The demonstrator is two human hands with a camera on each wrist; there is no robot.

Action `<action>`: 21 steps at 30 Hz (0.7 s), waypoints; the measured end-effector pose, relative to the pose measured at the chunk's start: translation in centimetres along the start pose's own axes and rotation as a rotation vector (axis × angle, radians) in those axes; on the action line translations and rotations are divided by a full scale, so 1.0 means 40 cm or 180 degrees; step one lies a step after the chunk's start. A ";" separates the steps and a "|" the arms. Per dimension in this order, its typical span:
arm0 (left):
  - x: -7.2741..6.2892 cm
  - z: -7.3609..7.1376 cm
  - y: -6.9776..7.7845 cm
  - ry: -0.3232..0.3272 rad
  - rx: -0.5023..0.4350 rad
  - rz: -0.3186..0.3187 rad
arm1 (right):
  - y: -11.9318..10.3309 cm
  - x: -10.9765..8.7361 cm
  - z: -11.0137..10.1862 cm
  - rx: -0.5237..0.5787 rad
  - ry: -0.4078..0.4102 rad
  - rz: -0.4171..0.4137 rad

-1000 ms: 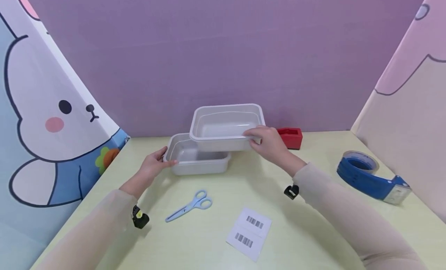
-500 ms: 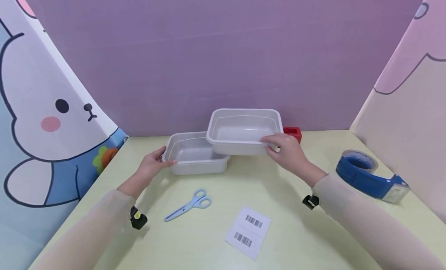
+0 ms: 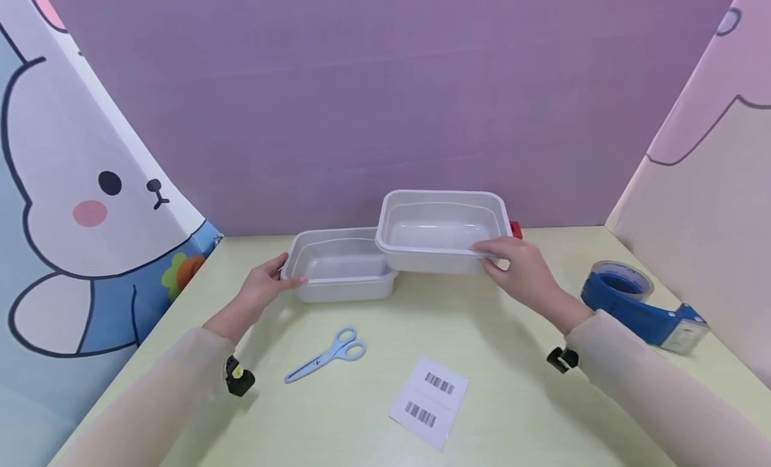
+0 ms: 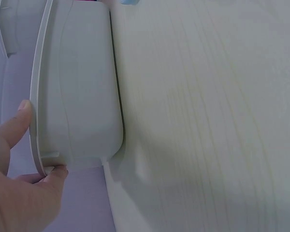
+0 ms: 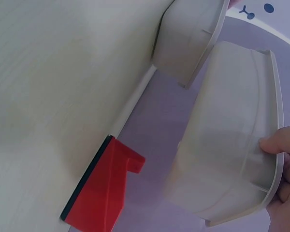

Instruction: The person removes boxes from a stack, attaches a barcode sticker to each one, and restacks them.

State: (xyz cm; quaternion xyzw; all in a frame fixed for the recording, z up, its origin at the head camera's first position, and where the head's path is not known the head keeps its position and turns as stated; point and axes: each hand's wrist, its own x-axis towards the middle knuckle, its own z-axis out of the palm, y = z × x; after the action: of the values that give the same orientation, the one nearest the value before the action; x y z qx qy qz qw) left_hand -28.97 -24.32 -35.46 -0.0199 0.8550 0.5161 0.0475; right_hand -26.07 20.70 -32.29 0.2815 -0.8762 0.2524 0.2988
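Two pale grey plastic tubs are in the head view. The left tub point(image 3: 346, 290) stands on the table, and my left hand point(image 3: 262, 290) grips its left end, thumb over the front rim. In the left wrist view that thumb and fingers point(image 4: 55, 179) hold the tub's rim at one corner. My right hand point(image 3: 524, 269) pinches the front right rim of the other tub point(image 3: 434, 259), which is raised off the table. This raised tub overlaps the left tub's right end in the head view. Both tubs have nothing in them.
Light blue scissors point(image 3: 328, 354) and a white sheet with two barcodes point(image 3: 430, 403) lie in front. A blue tape dispenser point(image 3: 638, 306) is at the right. Behind the raised tub, a red tape holder point(image 5: 104, 188) is mostly hidden from the head view. A purple wall backs the table.
My right hand has carried the raised tub to the right and slightly down, off from over the left tub, covering most of the red holder. My left hand and its tub have stayed put.
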 end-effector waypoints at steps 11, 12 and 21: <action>-0.003 0.002 0.001 -0.0011 0.0084 -0.0034 | 0.039 -0.031 -0.015 -0.0075 0.0131 -0.0210; -0.003 0.002 0.001 -0.0009 0.0099 -0.0037 | 0.043 -0.035 -0.015 -0.0090 0.0124 -0.0230; -0.004 0.000 0.006 -0.0005 0.0127 -0.0077 | 0.071 -0.066 0.000 -0.0009 -0.0030 -0.0181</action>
State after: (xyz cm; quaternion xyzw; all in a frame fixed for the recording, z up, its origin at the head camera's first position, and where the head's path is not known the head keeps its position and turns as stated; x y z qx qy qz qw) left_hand -28.81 -24.20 -35.23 -0.0289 0.8648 0.4983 0.0548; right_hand -26.15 23.64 -34.85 0.3070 -0.8696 0.2412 0.3021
